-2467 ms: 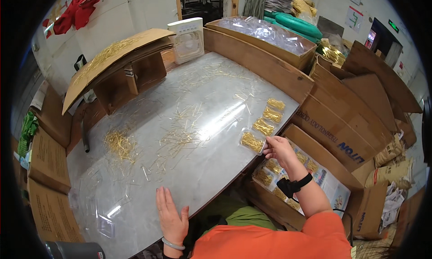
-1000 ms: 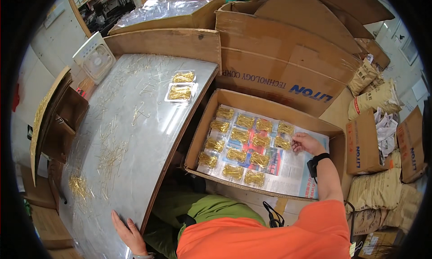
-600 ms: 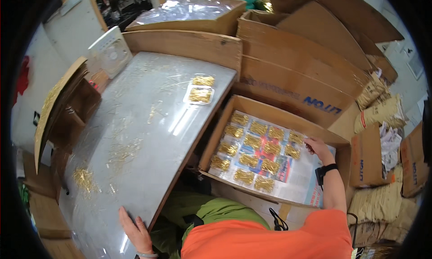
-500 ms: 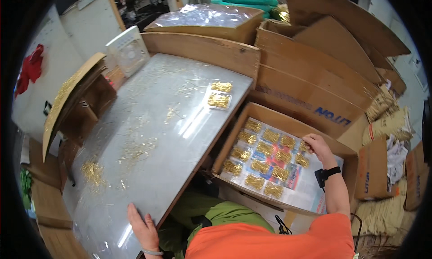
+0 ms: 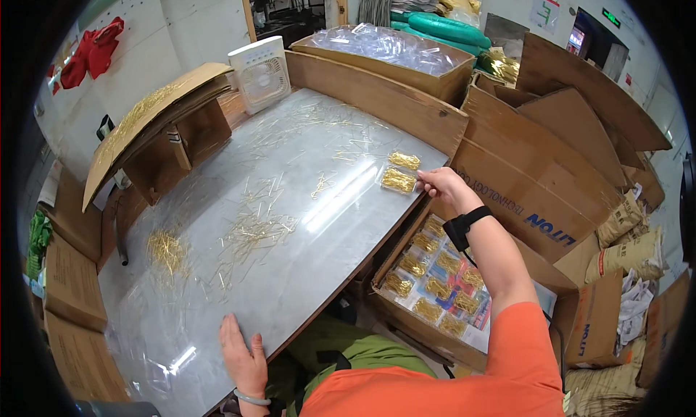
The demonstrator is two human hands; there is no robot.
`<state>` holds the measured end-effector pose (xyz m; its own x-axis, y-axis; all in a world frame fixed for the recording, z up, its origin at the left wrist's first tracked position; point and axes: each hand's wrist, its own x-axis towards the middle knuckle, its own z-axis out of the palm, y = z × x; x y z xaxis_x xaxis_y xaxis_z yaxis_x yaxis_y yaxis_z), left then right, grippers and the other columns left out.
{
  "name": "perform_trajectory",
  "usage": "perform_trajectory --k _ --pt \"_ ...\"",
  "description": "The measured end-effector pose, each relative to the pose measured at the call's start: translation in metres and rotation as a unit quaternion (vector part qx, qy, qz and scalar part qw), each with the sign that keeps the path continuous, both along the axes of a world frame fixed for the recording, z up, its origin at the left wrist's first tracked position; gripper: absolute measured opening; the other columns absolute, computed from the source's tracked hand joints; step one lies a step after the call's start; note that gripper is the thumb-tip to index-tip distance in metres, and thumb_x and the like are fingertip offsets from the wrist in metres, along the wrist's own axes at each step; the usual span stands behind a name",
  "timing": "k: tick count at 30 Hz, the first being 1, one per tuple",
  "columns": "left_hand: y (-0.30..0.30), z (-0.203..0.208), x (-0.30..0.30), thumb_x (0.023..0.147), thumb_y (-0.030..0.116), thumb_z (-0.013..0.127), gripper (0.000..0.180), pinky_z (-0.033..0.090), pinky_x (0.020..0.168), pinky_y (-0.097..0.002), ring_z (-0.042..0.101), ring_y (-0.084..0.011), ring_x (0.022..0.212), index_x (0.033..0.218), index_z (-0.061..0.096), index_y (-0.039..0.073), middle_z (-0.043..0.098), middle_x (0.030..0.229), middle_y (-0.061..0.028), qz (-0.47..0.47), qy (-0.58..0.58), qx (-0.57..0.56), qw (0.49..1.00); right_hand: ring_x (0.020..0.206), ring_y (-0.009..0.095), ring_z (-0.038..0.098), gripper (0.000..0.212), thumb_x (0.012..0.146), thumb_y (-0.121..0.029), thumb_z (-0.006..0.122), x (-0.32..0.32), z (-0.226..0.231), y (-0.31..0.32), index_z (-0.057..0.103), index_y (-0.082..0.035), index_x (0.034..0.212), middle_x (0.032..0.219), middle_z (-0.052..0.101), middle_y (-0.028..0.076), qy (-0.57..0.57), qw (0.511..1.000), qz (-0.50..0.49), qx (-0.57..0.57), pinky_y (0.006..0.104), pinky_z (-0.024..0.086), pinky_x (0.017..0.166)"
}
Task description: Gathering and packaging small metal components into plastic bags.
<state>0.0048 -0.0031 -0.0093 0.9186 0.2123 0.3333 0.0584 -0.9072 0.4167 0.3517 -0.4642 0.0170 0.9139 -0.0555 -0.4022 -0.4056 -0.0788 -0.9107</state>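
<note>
My left hand [image 5: 245, 359] lies flat at the table's near edge, fingers stretched out, holding nothing. At the table's right edge, my right hand [image 5: 439, 182] pinches the side of a small clear box of gold pins [image 5: 398, 181]. That box still rests on the grey tabletop [image 5: 326, 265]. Just behind it sits a second small batch of gold pins [image 5: 404, 160]. Loose gold pins lie scattered over the table, with a denser heap [image 5: 167, 250] at the left and a looser spread [image 5: 255, 232] in the middle.
Right of the table, a cardboard box [image 5: 406, 307] holds several rows of packed pins on printed paper, partly hidden by my right arm. A white fan [image 5: 262, 75], a cardboard shelf [image 5: 156, 120] and a carton of clear plastic pieces [image 5: 391, 49] stand along the far side.
My right hand has moved from the cardboard box up and left to the clear box on the table. My left hand stays flat on the tabletop. The whole view has shifted.
</note>
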Motion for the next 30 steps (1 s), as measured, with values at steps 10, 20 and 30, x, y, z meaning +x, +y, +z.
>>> perform_trajectory --k 10,20,30 --pt "0.001 -0.002 0.000 0.101 0.029 0.057 0.062 0.034 0.116 -0.0514 0.043 -0.0475 0.138 0.148 0.042 -0.008 0.049 0.146 -0.0293 0.001 0.001 -0.001 1.000 0.062 0.005 0.052 0.013 0.104 -0.018 0.061 0.005 -0.005 0.000 0.061 -0.007 0.098 0.082 0.062 -0.002 0.026 0.998 0.006 0.060 0.0176 0.041 0.046" --pt "-0.001 0.000 0.001 0.104 0.029 0.054 0.059 0.032 0.117 -0.0507 0.042 -0.0467 0.140 0.150 0.041 -0.006 0.047 0.148 -0.0287 -0.006 0.000 -0.011 1.000 0.067 0.006 0.055 0.012 0.105 -0.019 0.059 -0.133 -0.019 -0.082 0.058 -0.011 0.096 0.082 0.060 -0.002 -0.030 0.978 0.045 0.200 0.0175 0.040 0.048" --pt "0.007 -0.010 0.002 0.107 0.031 0.049 0.056 0.033 0.116 -0.0488 0.043 -0.0447 0.140 0.149 0.043 -0.006 0.047 0.150 -0.0271 -0.026 0.005 0.042 0.999 0.071 0.010 0.063 0.014 0.103 -0.025 0.063 -0.372 -0.068 -0.198 0.059 -0.014 0.097 0.082 0.063 -0.002 0.109 0.976 -0.054 0.182 0.0240 0.048 0.059"
